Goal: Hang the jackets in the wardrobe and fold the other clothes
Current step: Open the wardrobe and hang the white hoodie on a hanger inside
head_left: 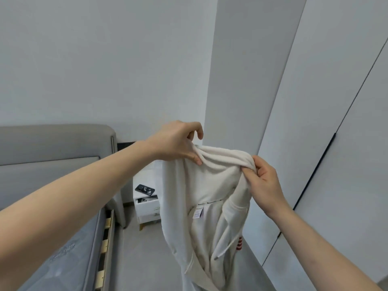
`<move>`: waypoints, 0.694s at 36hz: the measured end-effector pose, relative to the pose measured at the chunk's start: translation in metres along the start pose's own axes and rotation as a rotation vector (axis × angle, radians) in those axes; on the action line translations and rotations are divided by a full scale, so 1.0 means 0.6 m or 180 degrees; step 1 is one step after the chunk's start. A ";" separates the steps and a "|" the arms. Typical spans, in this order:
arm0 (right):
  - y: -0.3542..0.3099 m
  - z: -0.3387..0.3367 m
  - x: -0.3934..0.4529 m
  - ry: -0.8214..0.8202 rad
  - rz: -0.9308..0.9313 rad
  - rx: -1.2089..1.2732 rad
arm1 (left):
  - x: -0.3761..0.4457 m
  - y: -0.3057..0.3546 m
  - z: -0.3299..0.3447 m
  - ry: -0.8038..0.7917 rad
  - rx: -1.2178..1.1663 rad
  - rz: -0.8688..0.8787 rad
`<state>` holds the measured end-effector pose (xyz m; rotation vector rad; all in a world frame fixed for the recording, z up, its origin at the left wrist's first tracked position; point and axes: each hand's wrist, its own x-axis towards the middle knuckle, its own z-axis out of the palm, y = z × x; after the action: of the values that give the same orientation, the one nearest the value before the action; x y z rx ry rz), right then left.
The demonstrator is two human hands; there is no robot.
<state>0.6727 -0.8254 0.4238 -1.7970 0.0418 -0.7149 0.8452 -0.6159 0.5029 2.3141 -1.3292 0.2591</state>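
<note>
While the white wardrobe (327,122) fills the right side of the room, a grey bed (52,206) stands far left of it and a nightstand (147,206) between them, by the wall. The jacket (210,206) hangs in the air just left of the wardrobe, long axis vertical, collar up. The left hand (178,141) and right hand (266,181) each pinch its collar. A phone (144,189) lies on the nightstand.
</note>
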 end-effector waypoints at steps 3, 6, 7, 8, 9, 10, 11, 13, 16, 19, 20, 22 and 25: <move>0.014 0.017 0.043 0.0149 0.0040 0.0199 | 0.039 -0.074 0.050 -0.0037 -0.0049 -0.0099; 0.025 0.033 0.081 0.0151 0.0108 0.0176 | 0.051 -0.146 0.116 0.0040 -0.0211 -0.0369; 0.029 0.037 0.095 0.0155 0.0145 0.0122 | 0.046 -0.165 0.147 0.0013 -0.0326 -0.0486; 0.032 0.039 0.107 0.0185 0.0181 0.0059 | 0.038 -0.181 0.181 -0.0068 -0.0517 -0.0619; 0.035 0.041 0.119 0.0239 0.0216 0.0019 | 0.027 -0.193 0.219 -0.0208 -0.0751 -0.0768; 0.039 0.041 0.130 0.0321 0.0239 -0.0029 | 0.015 -0.203 0.257 -0.0409 -0.0983 -0.0932; 0.042 0.040 0.138 0.0437 0.0241 -0.0088 | 0.003 -0.209 0.294 -0.0675 -0.1182 -0.1090; 0.048 0.034 0.151 0.0701 0.0214 -0.0181 | -0.013 -0.213 0.362 -0.1437 -0.1484 -0.1325; 0.054 0.017 0.163 0.1022 0.0263 -0.0228 | -0.021 -0.195 0.445 -0.2554 -0.1719 -0.1409; 0.053 -0.004 0.175 0.1223 0.0286 -0.0306 | 0.001 -0.164 0.502 -0.3070 -0.1851 -0.1209; 0.051 -0.012 0.180 0.1283 0.0292 -0.0325 | 0.015 -0.153 0.516 -0.3134 -0.1938 -0.1142; 0.051 -0.030 0.188 0.1416 0.0306 -0.0317 | 0.050 -0.138 0.544 -0.3076 -0.2131 -0.1112; 0.059 -0.064 0.198 0.1634 0.0293 -0.0311 | 0.112 -0.129 0.580 -0.2708 -0.1902 -0.0870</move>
<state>0.7621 -0.9151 0.4520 -1.6483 0.5051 -1.1050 0.9243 -0.7992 0.2002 2.0613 -1.1545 -1.1610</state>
